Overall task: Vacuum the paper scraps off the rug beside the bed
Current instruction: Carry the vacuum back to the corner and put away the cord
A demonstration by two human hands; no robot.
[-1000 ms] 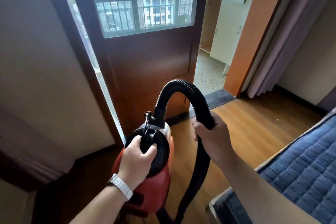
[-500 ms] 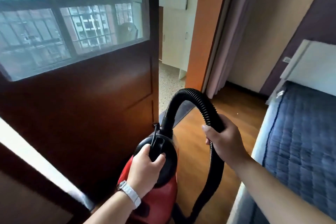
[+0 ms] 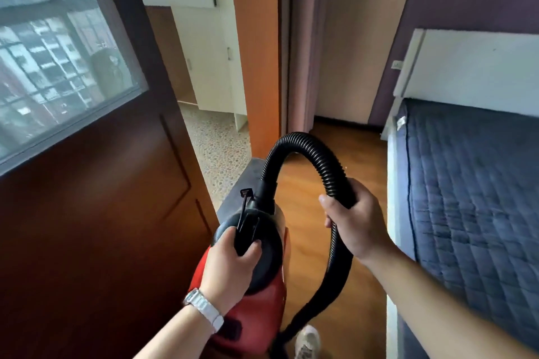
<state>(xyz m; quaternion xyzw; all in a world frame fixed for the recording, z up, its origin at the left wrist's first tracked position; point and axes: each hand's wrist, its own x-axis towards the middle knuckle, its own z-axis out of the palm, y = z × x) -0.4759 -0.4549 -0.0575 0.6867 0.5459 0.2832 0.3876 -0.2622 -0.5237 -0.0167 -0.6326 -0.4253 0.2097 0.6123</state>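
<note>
I carry a red canister vacuum (image 3: pixel 262 312) with a black top above the wooden floor. My left hand (image 3: pixel 230 268) grips the black carry handle on top of it. A ribbed black hose (image 3: pixel 306 146) arches up from the vacuum's front and drops down on the right. My right hand (image 3: pixel 355 221) is curled round that hose just past the top of the arch. The bed (image 3: pixel 472 189) with a blue quilted cover lies at the right. No rug and no paper scraps show in this view.
A dark wooden door (image 3: pixel 96 213) with a glass pane stands close on my left. Ahead, an open doorway leads to a speckled tiled floor (image 3: pixel 218 154) and white cabinets (image 3: pixel 204 52). The strip of wooden floor (image 3: pixel 364 154) runs between door and bed. My shoe (image 3: pixel 307 341) shows at the bottom.
My view has swung to the right: the door has slid to the left and the bed has come into fuller view. Both hands keep the same hold on handle and hose.
</note>
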